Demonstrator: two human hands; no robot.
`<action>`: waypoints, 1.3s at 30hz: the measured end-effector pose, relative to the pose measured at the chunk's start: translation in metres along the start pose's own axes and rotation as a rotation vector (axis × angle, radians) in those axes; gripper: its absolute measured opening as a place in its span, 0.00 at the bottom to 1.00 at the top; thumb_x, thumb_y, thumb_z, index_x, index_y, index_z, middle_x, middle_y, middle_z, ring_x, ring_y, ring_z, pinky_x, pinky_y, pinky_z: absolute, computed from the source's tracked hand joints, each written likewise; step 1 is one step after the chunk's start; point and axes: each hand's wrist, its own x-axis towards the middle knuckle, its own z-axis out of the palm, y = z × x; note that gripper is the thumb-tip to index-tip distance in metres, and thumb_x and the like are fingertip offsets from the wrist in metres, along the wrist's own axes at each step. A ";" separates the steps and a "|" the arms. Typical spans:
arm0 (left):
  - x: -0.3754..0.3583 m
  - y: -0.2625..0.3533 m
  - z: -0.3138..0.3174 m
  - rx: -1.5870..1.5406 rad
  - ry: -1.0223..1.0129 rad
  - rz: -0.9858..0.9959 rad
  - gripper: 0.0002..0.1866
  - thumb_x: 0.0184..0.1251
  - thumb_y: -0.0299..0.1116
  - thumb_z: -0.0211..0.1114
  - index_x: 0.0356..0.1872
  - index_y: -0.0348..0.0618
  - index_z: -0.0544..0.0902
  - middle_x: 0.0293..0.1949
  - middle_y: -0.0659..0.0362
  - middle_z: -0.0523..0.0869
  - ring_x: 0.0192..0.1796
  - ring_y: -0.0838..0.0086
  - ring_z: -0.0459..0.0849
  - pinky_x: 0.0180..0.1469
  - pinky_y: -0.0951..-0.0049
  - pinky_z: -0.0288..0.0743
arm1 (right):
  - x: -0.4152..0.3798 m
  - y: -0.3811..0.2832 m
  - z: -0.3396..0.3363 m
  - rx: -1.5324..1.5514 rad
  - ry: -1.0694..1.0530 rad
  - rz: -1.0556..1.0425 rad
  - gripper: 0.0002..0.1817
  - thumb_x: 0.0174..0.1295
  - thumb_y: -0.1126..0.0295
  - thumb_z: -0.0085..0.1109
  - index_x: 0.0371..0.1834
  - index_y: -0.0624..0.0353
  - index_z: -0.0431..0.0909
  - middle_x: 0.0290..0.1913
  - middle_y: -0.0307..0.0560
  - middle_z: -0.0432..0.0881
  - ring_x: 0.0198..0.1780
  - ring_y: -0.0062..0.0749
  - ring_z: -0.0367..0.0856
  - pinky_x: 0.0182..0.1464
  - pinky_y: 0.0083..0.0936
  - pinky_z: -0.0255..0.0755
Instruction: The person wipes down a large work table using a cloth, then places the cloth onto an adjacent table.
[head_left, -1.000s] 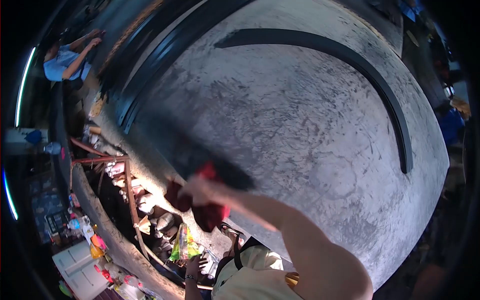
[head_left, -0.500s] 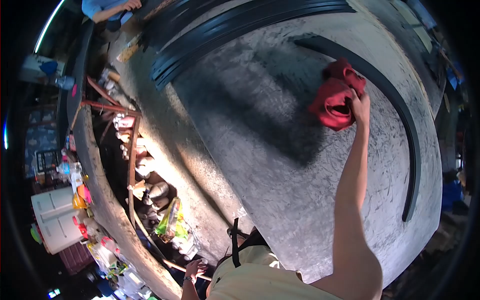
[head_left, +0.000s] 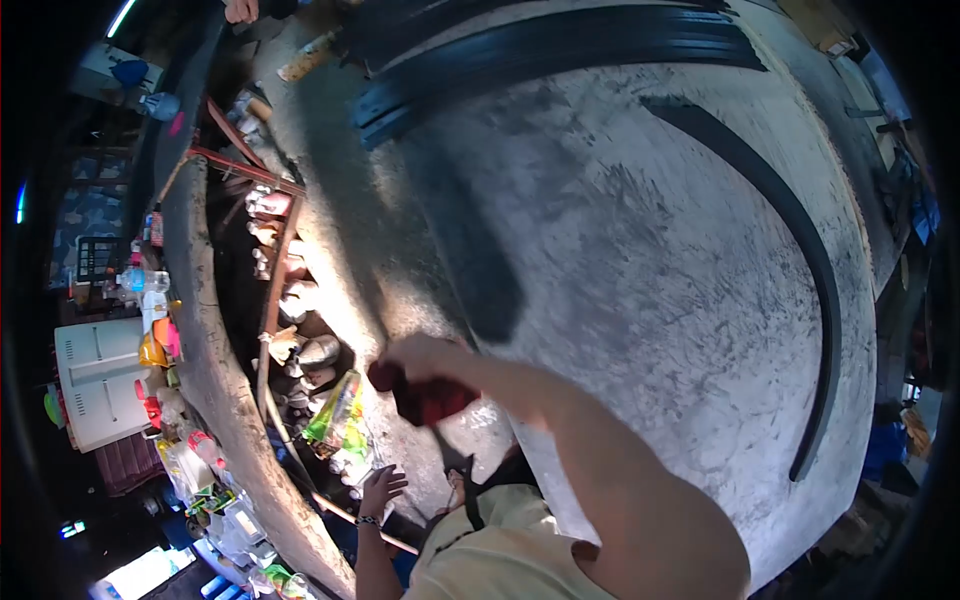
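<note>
A dark red cloth [head_left: 437,400] hangs bunched from my right hand [head_left: 415,358], whose fingers close round it beyond the left edge of the grey table [head_left: 640,300]. Low in the view, my left hand [head_left: 382,490] has its fingers spread and holds nothing; a band circles its wrist. On the table's right side lies a long curved black strip [head_left: 800,225]. A stack of black strips [head_left: 560,42] stretches across the table's far end.
Left of the table, a rusty metal frame [head_left: 277,270] stands beside cans and a green plastic bag [head_left: 343,415]. A white crate [head_left: 100,385] and bottles are further left. Another person's hand [head_left: 241,10] shows at the top left.
My right hand has swept the red cloth from the table's far right to beyond its left edge. My left hand is slightly higher. The view has shifted, and less of the other person shows.
</note>
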 end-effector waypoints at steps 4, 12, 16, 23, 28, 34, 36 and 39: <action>-0.031 -0.019 -0.015 -0.122 0.076 0.019 0.20 0.76 0.42 0.55 0.60 0.41 0.77 0.46 0.52 0.88 0.44 0.67 0.89 0.45 0.70 0.81 | -0.005 -0.036 0.015 0.426 0.293 0.125 0.28 0.47 0.71 0.60 0.58 0.46 0.80 0.51 0.49 0.85 0.55 0.48 0.82 0.60 0.37 0.74; -0.050 -0.173 -0.088 -0.160 0.153 -0.422 0.17 0.71 0.40 0.61 0.56 0.46 0.76 0.43 0.49 0.87 0.41 0.62 0.89 0.40 0.63 0.84 | -0.259 0.042 -0.306 -0.206 1.209 0.598 0.16 0.60 0.63 0.60 0.40 0.68 0.83 0.32 0.51 0.87 0.32 0.33 0.83 0.40 0.32 0.75; -0.072 -0.223 -0.103 -0.302 0.257 -0.471 0.17 0.72 0.42 0.60 0.54 0.42 0.75 0.34 0.50 0.87 0.35 0.60 0.89 0.37 0.61 0.85 | -0.336 0.170 -0.263 -0.589 1.389 0.599 0.26 0.61 0.53 0.61 0.51 0.65 0.80 0.44 0.60 0.86 0.49 0.57 0.84 0.53 0.41 0.74; -0.028 -0.158 -0.058 -0.352 0.049 -0.359 0.13 0.75 0.39 0.51 0.47 0.41 0.76 0.30 0.55 0.84 0.26 0.75 0.83 0.20 0.80 0.77 | -0.127 -0.012 -0.119 -0.383 0.666 0.270 0.31 0.47 0.56 0.69 0.58 0.49 0.77 0.52 0.54 0.81 0.55 0.55 0.77 0.57 0.45 0.72; 0.004 -0.052 -0.038 -0.062 -0.013 -0.012 0.20 0.74 0.42 0.57 0.58 0.39 0.78 0.45 0.52 0.88 0.42 0.69 0.89 0.40 0.72 0.80 | -0.013 -0.060 -0.005 0.085 0.303 -0.043 0.26 0.47 0.65 0.64 0.55 0.44 0.82 0.44 0.54 0.85 0.49 0.49 0.83 0.54 0.42 0.76; -0.001 -0.020 -0.055 -0.057 -0.025 0.235 0.19 0.77 0.40 0.52 0.60 0.39 0.77 0.46 0.52 0.88 0.44 0.68 0.89 0.44 0.72 0.80 | 0.018 -0.022 -0.174 -0.514 0.678 0.288 0.32 0.47 0.67 0.65 0.62 0.44 0.77 0.56 0.47 0.79 0.55 0.47 0.79 0.55 0.40 0.75; 0.028 -0.053 -0.071 0.005 -0.077 0.130 0.20 0.76 0.42 0.54 0.60 0.41 0.77 0.45 0.52 0.88 0.43 0.68 0.89 0.42 0.71 0.81 | 0.001 0.002 -0.149 -0.657 0.450 0.353 0.30 0.49 0.64 0.64 0.60 0.41 0.78 0.57 0.46 0.78 0.57 0.45 0.76 0.56 0.38 0.73; 0.073 -0.098 -0.082 0.186 -0.179 -0.028 0.21 0.74 0.44 0.56 0.59 0.42 0.77 0.45 0.51 0.88 0.41 0.65 0.89 0.42 0.67 0.81 | -0.058 -0.046 -0.082 -1.141 0.248 0.440 0.26 0.51 0.59 0.63 0.58 0.37 0.81 0.58 0.45 0.76 0.62 0.43 0.70 0.60 0.38 0.66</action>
